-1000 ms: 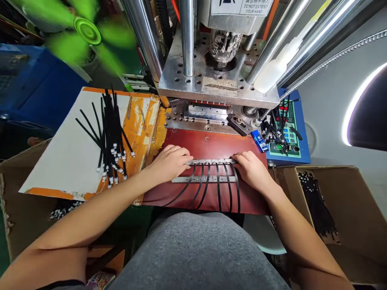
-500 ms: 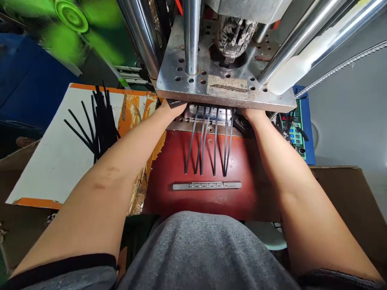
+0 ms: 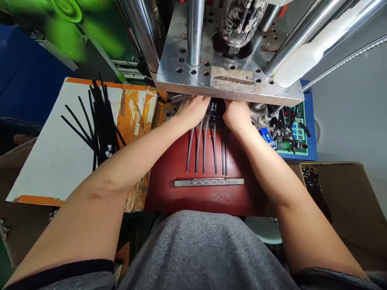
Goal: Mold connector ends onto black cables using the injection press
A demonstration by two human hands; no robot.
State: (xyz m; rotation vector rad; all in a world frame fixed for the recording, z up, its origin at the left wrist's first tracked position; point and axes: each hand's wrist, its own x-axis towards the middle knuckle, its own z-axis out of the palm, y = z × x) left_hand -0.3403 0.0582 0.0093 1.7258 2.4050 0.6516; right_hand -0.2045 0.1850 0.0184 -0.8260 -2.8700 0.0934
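Under the front edge of the thick steel press plate (image 3: 181, 86), my left hand (image 3: 195, 110) is bent inward, its fingers curled and partly covered by the plate. Across a narrow gap, my right hand (image 3: 238, 114) is also closed, its fingertips out of sight. What they grip cannot be made out. Several thin dark strips (image 3: 204, 149) run from between and below my hands toward me over the red surface (image 3: 163, 197). A slotted metal bar (image 3: 209, 182) lies crosswise just in front of the strip ends.
Black strips (image 3: 101, 117) lie bundled on a white board (image 3: 45, 161) at left. A green fan (image 3: 65, 10) spins behind it. Steel guide posts (image 3: 195, 36) rise from the plate. At right are a control box (image 3: 310, 125) with small black parts and a cardboard box (image 3: 341, 189).
Both hands have moved inward toward each other beneath the plate, over the strips' far ends. The camera view has shifted slightly. The slotted bar still lies on the red surface.
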